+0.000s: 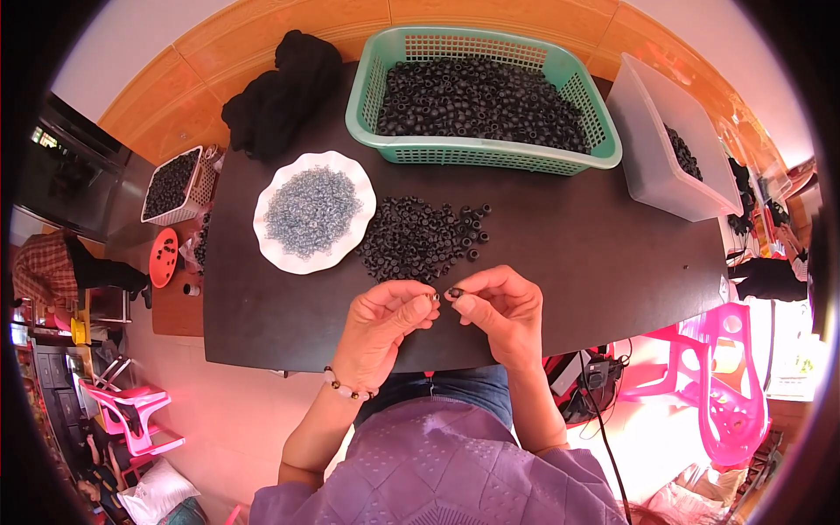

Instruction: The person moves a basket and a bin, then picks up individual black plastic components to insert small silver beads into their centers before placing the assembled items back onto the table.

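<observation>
Over the near part of the dark table (595, 271), my two hands meet fingertip to fingertip. Pinched between thumb and forefinger of my left hand (385, 319) is a tiny shiny, pale piece (434, 297), its exact kind too small to make out. My right hand (506, 317) pinches a small black ring-shaped part (454, 294) close beside it. Just beyond my fingers lies a loose pile of black ring-shaped parts (411, 236). Left of that pile, a white wavy-rimmed plate (273, 252) holds many small translucent bluish pieces (315, 210).
A green basket (490, 156) full of black parts stands at the back, with a translucent bin (669, 175) to its right. Black cloth (284, 96) lies back left. Pink plastic stools (731, 385) stand at right and left. A cable (604, 429) hangs below the table's right side.
</observation>
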`<state>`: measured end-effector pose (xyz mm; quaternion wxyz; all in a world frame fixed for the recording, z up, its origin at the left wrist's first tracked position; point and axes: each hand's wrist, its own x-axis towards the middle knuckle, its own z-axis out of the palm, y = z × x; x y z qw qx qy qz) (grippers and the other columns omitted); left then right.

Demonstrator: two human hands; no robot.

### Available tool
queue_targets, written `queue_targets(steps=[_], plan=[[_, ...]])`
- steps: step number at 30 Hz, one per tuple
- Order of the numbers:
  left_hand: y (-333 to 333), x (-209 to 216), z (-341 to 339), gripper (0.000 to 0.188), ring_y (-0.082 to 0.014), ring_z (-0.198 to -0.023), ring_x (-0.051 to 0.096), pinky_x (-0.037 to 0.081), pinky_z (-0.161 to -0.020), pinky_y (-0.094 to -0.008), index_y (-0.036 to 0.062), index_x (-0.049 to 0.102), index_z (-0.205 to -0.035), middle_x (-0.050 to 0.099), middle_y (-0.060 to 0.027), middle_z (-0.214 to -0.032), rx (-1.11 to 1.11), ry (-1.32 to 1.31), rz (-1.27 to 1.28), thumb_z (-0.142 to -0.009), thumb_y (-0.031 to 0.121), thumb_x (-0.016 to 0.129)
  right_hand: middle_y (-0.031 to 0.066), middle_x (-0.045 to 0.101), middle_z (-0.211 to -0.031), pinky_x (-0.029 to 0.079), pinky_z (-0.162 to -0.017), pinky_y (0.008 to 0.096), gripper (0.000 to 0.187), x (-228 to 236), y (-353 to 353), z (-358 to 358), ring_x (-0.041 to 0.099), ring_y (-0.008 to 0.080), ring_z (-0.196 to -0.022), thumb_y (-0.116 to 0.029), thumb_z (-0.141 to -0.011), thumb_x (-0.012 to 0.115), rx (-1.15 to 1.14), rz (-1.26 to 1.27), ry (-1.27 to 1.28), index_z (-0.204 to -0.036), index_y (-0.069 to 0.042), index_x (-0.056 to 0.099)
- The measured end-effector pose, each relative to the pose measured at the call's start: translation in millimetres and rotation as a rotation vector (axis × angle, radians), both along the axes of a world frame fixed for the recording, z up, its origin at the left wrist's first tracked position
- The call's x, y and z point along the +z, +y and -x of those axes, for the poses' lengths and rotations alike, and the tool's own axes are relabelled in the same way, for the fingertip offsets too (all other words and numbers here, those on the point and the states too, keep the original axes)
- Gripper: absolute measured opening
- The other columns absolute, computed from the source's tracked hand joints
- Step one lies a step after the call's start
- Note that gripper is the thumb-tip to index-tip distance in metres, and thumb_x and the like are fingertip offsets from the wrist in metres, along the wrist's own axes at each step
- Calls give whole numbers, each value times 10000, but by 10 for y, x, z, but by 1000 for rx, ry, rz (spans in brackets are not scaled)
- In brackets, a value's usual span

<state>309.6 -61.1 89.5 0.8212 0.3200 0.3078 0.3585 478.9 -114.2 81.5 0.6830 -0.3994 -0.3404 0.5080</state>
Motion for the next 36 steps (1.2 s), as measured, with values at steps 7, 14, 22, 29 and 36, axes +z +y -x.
queue_targets(steps=[7, 14, 22, 29, 36], plan=[[-31, -5, -9, 144, -159, -825, 657, 535, -758, -277, 28, 655, -1004, 684, -81, -911, -13, -17, -17, -882, 106, 654, 90, 662, -892, 502, -698, 229, 130, 27, -3, 52, 619, 122, -820, 30, -819, 677, 31, -108, -2, -944, 5, 650], [-25, 21, -23, 144, -155, -818, 661, 541, -728, -261, 28, 654, -1004, 685, -87, -925, -4, -14, -2, -883, 107, 653, 86, 665, -889, 500, -677, 234, 108, 47, -11, 45, 610, 109, -794, 23, -840, 659, 27, -21, 10, -947, 10, 647], [-39, -80, -41, 125, -76, -729, 634, 505, -669, -206, 9, 680, -975, 688, -49, -811, -64, 607, -572, -859, 47, 655, 64, 641, -781, 488, -572, 278, 99, -97, 15, -207, 594, 188, -693, -35, -744, 707, -332, 89, -1188, -837, -56, 683], [-30, -68, -227, 127, -52, -684, 601, 482, -635, -187, 5, 687, -944, 659, -12, -769, -129, 536, -442, -869, 106, 670, 28, 629, -777, 479, -589, 318, 170, -232, -14, -240, 571, 211, -751, -110, -716, 738, -305, 90, -1346, -880, -92, 698], [131, -138, -284, 236, -37, -633, 547, 444, -603, -168, 36, 689, -944, 614, 22, -726, -223, 334, -25, -916, 263, 635, 48, 656, -858, 478, -633, 276, 293, -112, -75, -318, 574, 173, -800, -42, -706, 761, -223, -12, -985, -991, -58, 695]])
